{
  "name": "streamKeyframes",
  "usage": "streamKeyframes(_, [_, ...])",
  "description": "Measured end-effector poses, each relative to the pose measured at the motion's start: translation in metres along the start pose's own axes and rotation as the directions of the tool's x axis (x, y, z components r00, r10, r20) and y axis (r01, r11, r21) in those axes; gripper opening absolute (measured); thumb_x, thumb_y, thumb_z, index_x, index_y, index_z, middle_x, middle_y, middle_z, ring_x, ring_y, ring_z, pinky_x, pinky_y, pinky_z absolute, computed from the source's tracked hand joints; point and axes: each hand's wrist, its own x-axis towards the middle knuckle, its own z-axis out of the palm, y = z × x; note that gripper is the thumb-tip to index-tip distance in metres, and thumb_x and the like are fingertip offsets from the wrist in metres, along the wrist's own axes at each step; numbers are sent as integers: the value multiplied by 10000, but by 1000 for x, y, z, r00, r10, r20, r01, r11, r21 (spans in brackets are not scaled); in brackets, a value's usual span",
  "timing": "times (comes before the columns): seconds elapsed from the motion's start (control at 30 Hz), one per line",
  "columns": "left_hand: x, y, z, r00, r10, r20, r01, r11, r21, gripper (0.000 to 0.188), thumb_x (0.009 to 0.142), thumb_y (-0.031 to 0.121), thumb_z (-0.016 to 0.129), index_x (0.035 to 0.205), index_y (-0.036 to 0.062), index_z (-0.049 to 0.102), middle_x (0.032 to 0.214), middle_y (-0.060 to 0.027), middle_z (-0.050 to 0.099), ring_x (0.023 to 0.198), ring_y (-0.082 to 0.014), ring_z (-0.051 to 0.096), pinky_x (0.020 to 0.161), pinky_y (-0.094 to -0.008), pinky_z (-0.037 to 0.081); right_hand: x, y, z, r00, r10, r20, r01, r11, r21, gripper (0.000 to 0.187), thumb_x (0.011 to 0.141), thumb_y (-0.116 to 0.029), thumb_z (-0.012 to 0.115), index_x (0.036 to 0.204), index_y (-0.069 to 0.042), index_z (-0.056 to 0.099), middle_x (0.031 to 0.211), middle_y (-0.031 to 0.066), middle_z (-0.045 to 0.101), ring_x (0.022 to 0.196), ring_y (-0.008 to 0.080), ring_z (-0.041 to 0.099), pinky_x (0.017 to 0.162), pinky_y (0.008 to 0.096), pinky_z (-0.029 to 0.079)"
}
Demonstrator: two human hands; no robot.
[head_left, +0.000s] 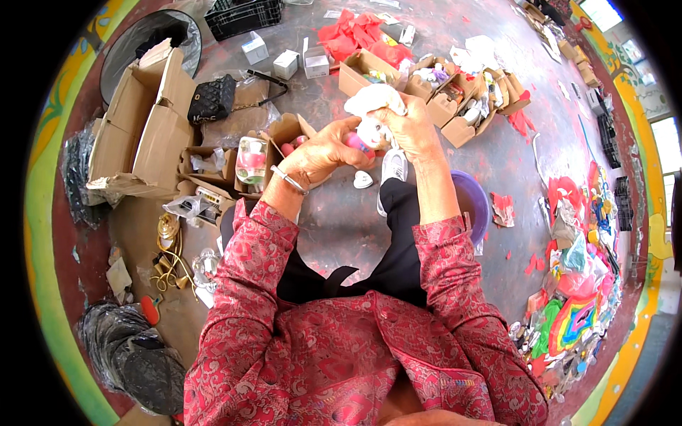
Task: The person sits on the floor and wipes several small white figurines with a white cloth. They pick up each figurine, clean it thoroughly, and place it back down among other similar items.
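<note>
A small doll (372, 133) with a fluffy white top and a pink body is between my two hands over the floor. My left hand (324, 152) closes round its pink lower part from the left. With bent fingers, my right hand (410, 129) grips the doll beside its head and white top. My fingers hide part of its body. Below it on the floor lies a white heart-shaped piece (363, 179). Just left of my left hand stands an open cardboard box (290, 128) holding pinkish round things.
Open boxes of mixed items (462, 106) stand ahead on the right. A purple basin (477, 202) is beside my right forearm, with a colourful heap of scraps (575, 284) farther right. Left are a big carton (158, 142), a black quilted bag (211, 101) and a clear pink-filled container (251, 162).
</note>
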Motion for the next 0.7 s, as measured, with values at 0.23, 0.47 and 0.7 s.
streamKeyframes(0.23, [-1, -6, -2, 995, 76, -60, -78, 996, -37, 590, 801, 98, 645, 1299, 43, 334, 1123, -107, 549, 1023, -208, 558, 882, -316, 458, 4, 4, -4, 976, -32, -215, 39, 999, 32, 183, 766, -59, 628, 936, 9, 627, 802, 37, 633, 697, 96, 590, 598, 238, 474])
streamKeyframes(0.47, [2, -3, 3, 989, 53, -140, -70, 990, -119, 403, 883, 211, 539, 1200, -8, 421, 1048, -115, 564, 916, -201, 579, 801, -320, 491, 10, 3, -14, 883, -9, -469, 116, 973, 201, 134, 822, -140, 580, 887, -30, 618, 709, 32, 609, 398, 35, 418, 320, 193, 283])
streamKeyframes(0.7, [14, -14, -14, 978, 182, -100, -208, 852, -481, 376, 919, 307, 445, 1141, 5, 468, 1003, -153, 579, 877, -212, 581, 776, -339, 492, -2, 3, 13, 773, -634, 8, 462, 554, -692, 219, 755, -59, 604, 970, -18, 597, 1088, 111, 580, 989, 223, 545, 848, 337, 426])
